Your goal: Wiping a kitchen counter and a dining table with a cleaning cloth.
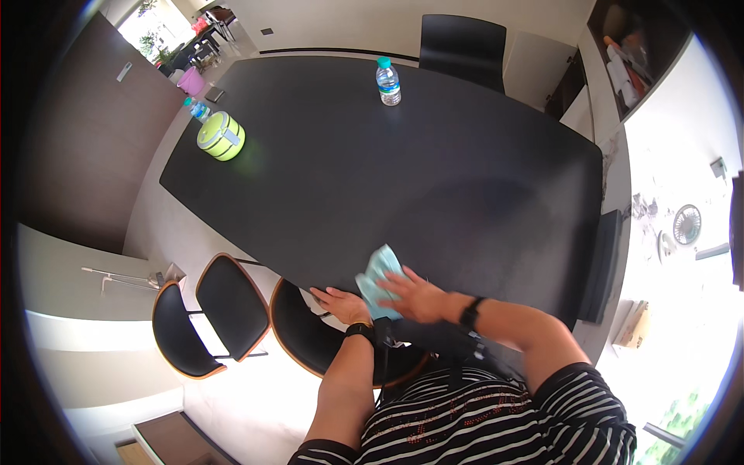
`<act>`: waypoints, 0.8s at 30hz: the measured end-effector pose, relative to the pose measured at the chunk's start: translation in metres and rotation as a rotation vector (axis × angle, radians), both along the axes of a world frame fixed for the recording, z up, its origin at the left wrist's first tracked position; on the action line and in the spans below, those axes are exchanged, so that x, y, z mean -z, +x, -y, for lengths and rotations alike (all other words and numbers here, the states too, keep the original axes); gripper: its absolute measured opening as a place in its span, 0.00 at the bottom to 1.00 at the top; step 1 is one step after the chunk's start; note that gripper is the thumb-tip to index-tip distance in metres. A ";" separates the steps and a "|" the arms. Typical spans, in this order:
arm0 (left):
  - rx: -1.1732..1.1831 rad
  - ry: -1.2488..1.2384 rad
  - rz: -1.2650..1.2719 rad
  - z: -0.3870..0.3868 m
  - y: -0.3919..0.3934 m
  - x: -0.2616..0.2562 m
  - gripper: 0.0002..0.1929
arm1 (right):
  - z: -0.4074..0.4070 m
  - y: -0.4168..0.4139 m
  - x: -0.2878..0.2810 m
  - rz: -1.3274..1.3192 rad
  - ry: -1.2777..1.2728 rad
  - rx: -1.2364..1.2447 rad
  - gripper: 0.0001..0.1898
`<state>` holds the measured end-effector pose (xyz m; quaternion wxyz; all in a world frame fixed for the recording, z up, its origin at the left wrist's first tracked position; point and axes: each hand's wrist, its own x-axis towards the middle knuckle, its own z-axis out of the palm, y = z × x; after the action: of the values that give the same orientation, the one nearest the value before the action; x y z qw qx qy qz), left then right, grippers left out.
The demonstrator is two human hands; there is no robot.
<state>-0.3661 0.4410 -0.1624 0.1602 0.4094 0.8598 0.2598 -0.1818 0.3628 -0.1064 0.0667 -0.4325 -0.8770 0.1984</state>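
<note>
A folded light-blue cloth [378,274] lies on the near part of a large black table [325,174]. My right hand [415,295] is on top of the cloth, fingers spread and slightly blurred, holding it against the surface. To its left, my left hand [343,304] rests at the table's near edge with nothing visible in it. Its palm side is hidden. Each wrist wears a dark band.
A clear water bottle [388,84] stands near the far edge. Toward the left end are a green lunch box [222,137], another bottle [199,109] and a dark flat object [215,94]. Black chairs [233,308] crowd the near left; another chair [462,49] stands opposite.
</note>
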 end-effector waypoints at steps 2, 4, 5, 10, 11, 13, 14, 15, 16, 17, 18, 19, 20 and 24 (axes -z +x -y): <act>0.019 0.075 0.010 0.001 -0.002 0.003 0.31 | 0.053 0.025 -0.003 -0.094 -0.032 -0.099 0.26; 0.046 -0.027 0.050 0.002 0.018 -0.012 0.31 | 0.102 0.067 -0.003 -0.093 -0.065 -0.111 0.25; 0.044 -0.050 0.016 0.002 0.017 -0.014 0.31 | 0.105 0.084 -0.011 0.034 -0.120 -0.082 0.25; 0.032 -0.120 -0.055 0.001 0.016 -0.021 0.29 | 0.049 0.153 0.003 0.167 0.133 0.792 0.25; 0.034 -0.125 -0.076 0.000 0.017 -0.021 0.29 | 0.028 0.154 0.020 0.202 0.190 0.997 0.25; 0.039 -0.150 -0.049 -0.001 0.026 -0.028 0.28 | -0.014 0.136 0.038 0.289 0.247 1.251 0.26; 0.039 -0.171 -0.030 -0.002 0.030 -0.031 0.28 | -0.035 0.116 0.037 0.337 0.247 1.296 0.27; 0.033 -0.173 -0.034 -0.001 0.026 -0.030 0.28 | -0.054 0.089 0.027 0.264 0.222 1.173 0.28; 0.032 -0.150 -0.066 -0.002 0.025 -0.028 0.28 | -0.069 0.062 0.013 0.269 0.145 0.960 0.29; 0.041 -0.127 -0.092 -0.001 0.027 -0.027 0.28 | -0.078 0.038 0.006 0.253 0.092 0.774 0.30; 0.046 -0.133 -0.089 0.000 0.022 -0.022 0.28 | -0.082 0.011 -0.006 0.236 0.063 0.589 0.29; 0.053 -0.068 -0.108 0.000 0.021 -0.018 0.28 | -0.077 -0.008 0.001 0.144 0.128 0.461 0.27; 0.060 -0.004 -0.124 -0.001 0.022 -0.015 0.28 | -0.071 -0.014 0.010 0.055 0.190 0.333 0.26; 0.038 -0.007 -0.130 0.000 0.020 -0.019 0.28 | -0.058 0.031 0.007 0.082 0.269 0.400 0.24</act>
<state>-0.3457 0.4409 -0.1430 0.1106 0.4413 0.8612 0.2266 -0.1508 0.4207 -0.1135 0.1258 -0.5924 -0.7945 0.0447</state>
